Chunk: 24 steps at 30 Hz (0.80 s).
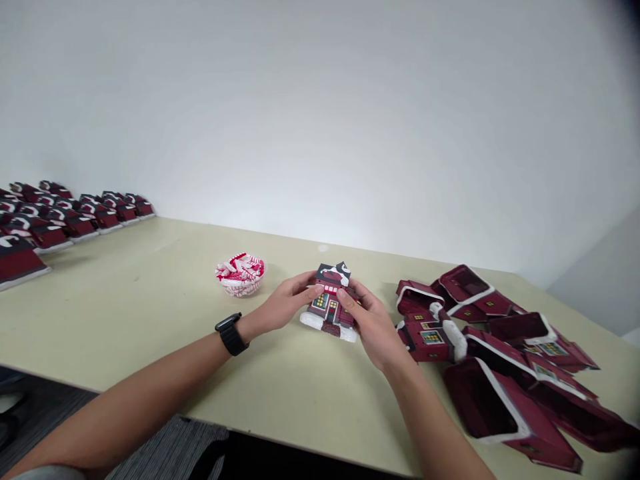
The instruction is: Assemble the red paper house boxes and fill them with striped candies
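Between both hands is a small dark-red model house (pixel 330 308) with a snowy dark roof, lit-looking yellow windows and a white base. My left hand (pixel 285 303) grips its left side, thumb on the front below the roof. On the right side, my right hand (pixel 369 317) is closed round the house, its thumb also on the front. The house faces me, close above or on the table; I cannot tell whether its base touches. Left of it stands a clear round tub (pixel 243 288) filled with red-and-white striped pieces.
Several more red houses (pixel 505 407) lie tumbled at the right, some showing hollow open undersides. At the far left, several houses (pixel 75 217) stand upright in rows. The pale table (pixel 200 380) meets a white wall (pixel 320 120) behind; its front edge is near me.
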{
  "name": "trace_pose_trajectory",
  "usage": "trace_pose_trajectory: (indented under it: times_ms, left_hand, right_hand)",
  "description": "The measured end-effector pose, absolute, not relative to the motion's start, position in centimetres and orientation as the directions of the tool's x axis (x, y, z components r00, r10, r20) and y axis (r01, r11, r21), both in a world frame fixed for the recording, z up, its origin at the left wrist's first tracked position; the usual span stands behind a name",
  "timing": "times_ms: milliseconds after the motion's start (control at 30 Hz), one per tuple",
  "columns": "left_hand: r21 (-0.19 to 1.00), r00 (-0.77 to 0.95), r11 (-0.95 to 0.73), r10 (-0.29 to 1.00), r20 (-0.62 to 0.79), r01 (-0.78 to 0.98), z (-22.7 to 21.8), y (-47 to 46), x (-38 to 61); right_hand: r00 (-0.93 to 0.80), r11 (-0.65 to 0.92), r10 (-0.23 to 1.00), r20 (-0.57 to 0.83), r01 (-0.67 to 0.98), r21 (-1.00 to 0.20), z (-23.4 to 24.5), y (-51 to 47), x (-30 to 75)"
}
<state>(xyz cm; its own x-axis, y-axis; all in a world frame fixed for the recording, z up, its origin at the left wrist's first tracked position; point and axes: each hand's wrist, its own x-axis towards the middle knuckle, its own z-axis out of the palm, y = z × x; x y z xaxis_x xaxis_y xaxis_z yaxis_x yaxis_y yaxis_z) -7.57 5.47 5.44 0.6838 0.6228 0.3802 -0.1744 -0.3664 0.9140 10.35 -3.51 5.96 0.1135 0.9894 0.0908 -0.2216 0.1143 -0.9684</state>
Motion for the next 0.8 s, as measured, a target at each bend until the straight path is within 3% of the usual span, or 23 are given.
trace_pose_trajectory:
  times_ms: [433, 800]
  left_hand:
    - [0.844, 0.684, -0.534, 0.597, 0.42, -0.052, 5.7, 4.8, -7.69]
    - [0.832, 0.708, -0.553, 0.566, 0.422, -0.053, 5.35, 5.28, -7.83]
  right_hand:
    - [0.066, 0.151, 0.988, 0.141, -0.181, -0.972, 5.65, -3.57, 10.65]
    - [0.005, 0.167, 0.986, 0.168, -0.164, -0.972, 6.09, -3.75, 10.73]
